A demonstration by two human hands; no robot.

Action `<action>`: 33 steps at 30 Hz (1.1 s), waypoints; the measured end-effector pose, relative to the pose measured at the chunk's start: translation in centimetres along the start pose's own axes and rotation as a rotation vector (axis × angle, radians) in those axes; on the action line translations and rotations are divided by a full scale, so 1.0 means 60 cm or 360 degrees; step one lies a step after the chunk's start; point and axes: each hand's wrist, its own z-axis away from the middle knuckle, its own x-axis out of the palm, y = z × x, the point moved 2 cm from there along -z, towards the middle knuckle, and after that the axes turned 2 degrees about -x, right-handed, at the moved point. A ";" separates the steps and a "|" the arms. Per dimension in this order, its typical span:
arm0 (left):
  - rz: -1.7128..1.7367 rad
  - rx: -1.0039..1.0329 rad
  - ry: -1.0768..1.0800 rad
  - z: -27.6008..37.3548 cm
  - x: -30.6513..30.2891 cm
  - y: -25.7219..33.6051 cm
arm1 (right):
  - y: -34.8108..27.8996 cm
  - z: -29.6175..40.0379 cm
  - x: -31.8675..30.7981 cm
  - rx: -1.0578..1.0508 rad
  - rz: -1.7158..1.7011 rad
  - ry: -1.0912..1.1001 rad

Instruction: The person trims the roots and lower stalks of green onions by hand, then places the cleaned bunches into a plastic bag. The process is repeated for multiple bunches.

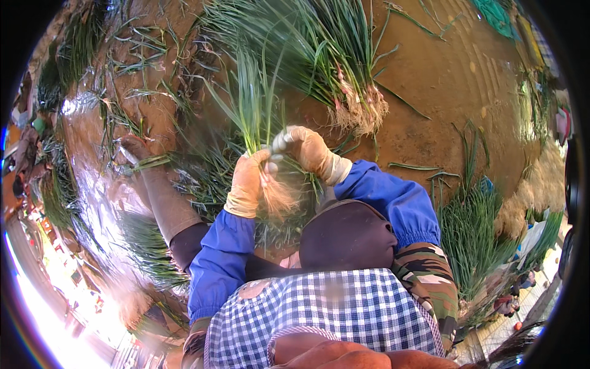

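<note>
My left hand [249, 180], in a tan and white work glove, grips a small bunch of green onions [251, 115] near its base. The leaves point away from me and the pale, stringy roots [279, 196] hang out below the hand. My right hand [306, 150], gloved the same way, is bent in beside the stalks with its fingers curled. Its fingertips are blurred, so whether they pinch a leaf is unclear. Beyond it lies a larger pile of green onions [332, 55], with its roots [362, 110] towards me.
Loose leaves [221, 170] litter the wet brown ground [428, 92] between and beyond my legs. My booted leg [168, 198] stretches out at left. More onion bundles stand at right [470, 235] and lie at left [152, 249]. A green net [495, 16] is at far right.
</note>
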 end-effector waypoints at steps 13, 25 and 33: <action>-0.0173 -0.0048 -0.0058 -0.019 -0.009 0.010 | -0.152 -0.020 -0.149 -0.0203 0.3308 0.0985; -0.0036 0.0197 -0.0227 -0.023 0.078 0.014 | -0.068 0.042 -0.021 -0.0079 0.2267 0.0025; -0.0035 0.0016 -0.0088 -0.021 0.074 0.001 | -0.055 0.013 -0.013 -0.0106 -0.0171 0.0450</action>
